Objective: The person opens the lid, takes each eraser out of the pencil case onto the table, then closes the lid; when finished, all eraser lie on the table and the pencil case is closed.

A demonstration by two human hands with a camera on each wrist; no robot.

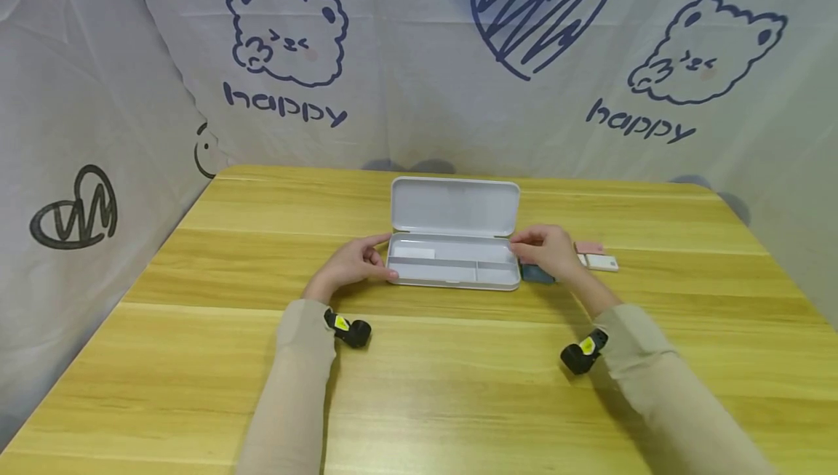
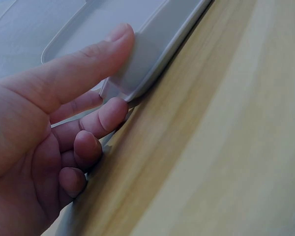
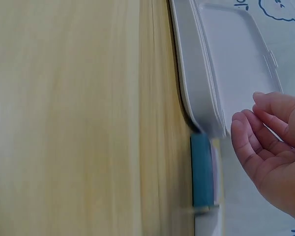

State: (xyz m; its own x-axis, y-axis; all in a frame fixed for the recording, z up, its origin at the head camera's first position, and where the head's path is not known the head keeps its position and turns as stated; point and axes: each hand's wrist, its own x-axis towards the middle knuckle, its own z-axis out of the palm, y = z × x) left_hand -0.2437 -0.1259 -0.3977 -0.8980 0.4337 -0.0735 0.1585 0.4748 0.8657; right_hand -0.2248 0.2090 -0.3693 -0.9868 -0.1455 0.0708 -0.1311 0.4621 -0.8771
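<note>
A white pencil case (image 1: 452, 275) lies on the table with its lid (image 1: 455, 206) raised at the back. Inside, a small white block (image 1: 414, 253) sits in the rear compartment, toward the left. My left hand (image 1: 350, 264) holds the case's left end, thumb at the front corner and fingers along the outer side. Over the case's right end is my right hand (image 1: 553, 249); in the right wrist view its fingers are loosely bent near the lid, with nothing visible between them. Under that hand, a blue-grey block (image 3: 202, 169) lies beside the case's right end.
Right of the right hand, a pink block (image 1: 589, 247) and a white block (image 1: 602, 263) lie close together, partly hidden by the hand. A white cloth (image 1: 419, 97) with drawings hangs behind the wooden table (image 1: 419, 358).
</note>
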